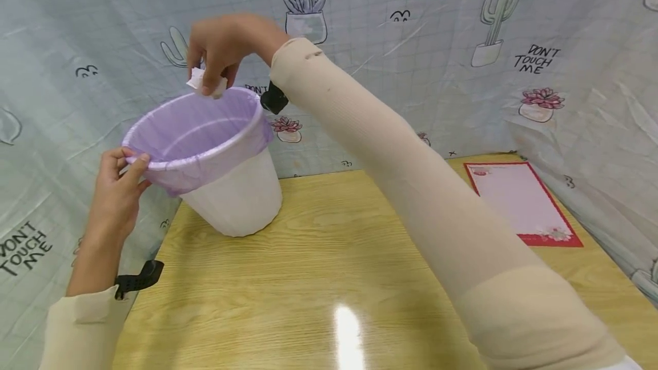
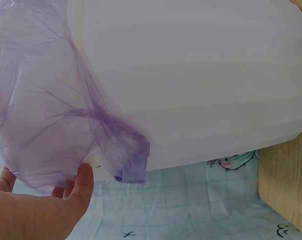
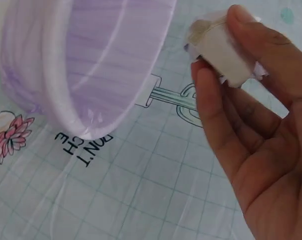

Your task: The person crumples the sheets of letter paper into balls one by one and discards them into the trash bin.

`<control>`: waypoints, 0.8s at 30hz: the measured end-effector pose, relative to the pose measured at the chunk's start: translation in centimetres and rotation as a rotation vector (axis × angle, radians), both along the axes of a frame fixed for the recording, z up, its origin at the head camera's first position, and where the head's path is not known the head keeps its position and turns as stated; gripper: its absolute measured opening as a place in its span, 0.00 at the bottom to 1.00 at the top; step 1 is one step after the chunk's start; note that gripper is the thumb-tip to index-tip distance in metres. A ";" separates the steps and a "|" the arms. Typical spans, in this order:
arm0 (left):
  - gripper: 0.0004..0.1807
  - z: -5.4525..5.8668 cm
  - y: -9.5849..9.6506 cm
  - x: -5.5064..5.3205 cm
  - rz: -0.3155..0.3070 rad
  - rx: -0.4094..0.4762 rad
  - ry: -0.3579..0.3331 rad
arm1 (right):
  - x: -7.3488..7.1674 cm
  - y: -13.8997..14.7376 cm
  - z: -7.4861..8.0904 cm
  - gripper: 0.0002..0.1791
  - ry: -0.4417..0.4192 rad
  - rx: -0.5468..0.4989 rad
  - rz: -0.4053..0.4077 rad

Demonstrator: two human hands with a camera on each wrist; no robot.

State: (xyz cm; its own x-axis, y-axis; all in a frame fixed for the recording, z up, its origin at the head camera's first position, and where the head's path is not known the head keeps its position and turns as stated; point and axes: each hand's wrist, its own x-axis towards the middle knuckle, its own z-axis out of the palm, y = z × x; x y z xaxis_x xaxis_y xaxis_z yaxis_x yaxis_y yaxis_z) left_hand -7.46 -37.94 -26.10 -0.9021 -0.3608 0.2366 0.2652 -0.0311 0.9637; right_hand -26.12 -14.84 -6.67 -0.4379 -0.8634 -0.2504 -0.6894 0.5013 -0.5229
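Observation:
A white trash can (image 1: 239,193) lined with a purple plastic bag (image 1: 205,116) tilts on the table's far left corner. At its left rim my left hand (image 1: 119,184) grips the edge and the folded bag, thumb on top. The left wrist view shows the bag's loose purple overhang (image 2: 41,95) against the fingers. Above the far side of the opening, my right hand (image 1: 223,47) pinches a small crumpled piece of white paper (image 1: 208,83) between thumb and fingers. In the right wrist view the crumpled paper (image 3: 223,47) has a brownish patch and ragged edges, apart from the rim.
A red-bordered white sheet (image 1: 519,198) lies at the table's right side. The wooden table (image 1: 288,278) stands against a hanging cloth (image 1: 390,73) printed with potted cacti and lettering. My right forearm crosses over the table.

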 end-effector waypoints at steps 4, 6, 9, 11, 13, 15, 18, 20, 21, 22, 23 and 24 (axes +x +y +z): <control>0.11 -0.1 0.1 0.0 -0.005 0.003 0.009 | 0.1 -0.8 -0.1 0.23 0.006 0.046 -0.062; 0.11 -0.1 0.2 0.0 -0.003 -0.003 0.009 | 0.2 -1.1 -0.2 0.15 0.016 0.051 -0.085; 0.11 -0.1 0.3 -0.1 0.000 -0.006 0.012 | 0.4 -1.7 -0.3 0.11 0.039 0.039 -0.099; 0.11 0.0 0.4 -0.3 0.000 -0.004 0.019 | 0.5 -2.1 -0.6 0.20 0.074 0.020 -0.100; 0.11 0.0 0.6 -0.6 -0.002 0.001 0.024 | 0.5 -2.5 -0.9 0.23 0.109 0.010 -0.116; 0.11 0.0 0.7 -0.8 -0.009 0.007 0.028 | 0.2 -2.9 -1.3 0.25 0.150 0.024 -0.147; 0.11 0.0 0.7 -0.8 -0.016 0.001 0.027 | 0.3 -3.4 -1.7 0.22 0.170 0.071 -0.231; 0.11 -0.1 0.6 -0.8 -0.021 -0.005 0.030 | 0.5 -3.5 -1.8 0.17 0.173 0.115 -0.288; 0.11 -0.1 0.6 -0.8 -0.020 -0.009 0.030 | 0.6 -3.4 -1.9 0.15 0.173 0.130 -0.311; 0.11 -0.1 0.6 -0.8 -0.017 -0.013 0.030 | 0.7 -3.4 -1.9 0.15 0.173 0.146 -0.329; 0.11 -0.1 0.6 -0.7 -0.016 -0.014 0.033 | 0.8 -3.4 -1.9 0.15 0.178 0.164 -0.339; 0.11 -0.1 0.7 -0.7 -0.013 -0.016 0.032 | 0.8 -3.3 -2.0 0.16 0.182 0.186 -0.347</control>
